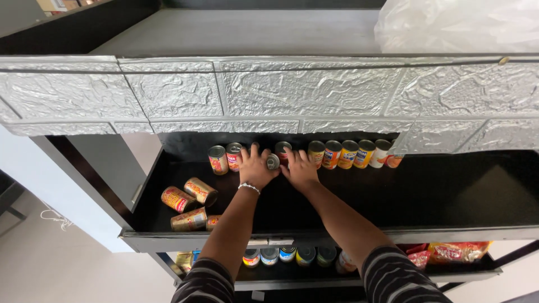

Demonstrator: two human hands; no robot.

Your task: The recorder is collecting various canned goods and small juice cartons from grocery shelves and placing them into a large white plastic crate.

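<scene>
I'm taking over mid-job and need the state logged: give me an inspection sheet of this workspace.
Surface: black shelf, bare at right.
Job's things: small can lying on its side between both hands; upright cans in back row; two upright cans at left.
Clutter: toppled cans at front left.
Grippers: left hand and right hand flat on the shelf, touching the small can; bracelet on left wrist.
Cables: nothing seen.
Surroundings: silver stone-pattern panel above; plastic bag on top; lower shelf with cans and snack packets.
</scene>
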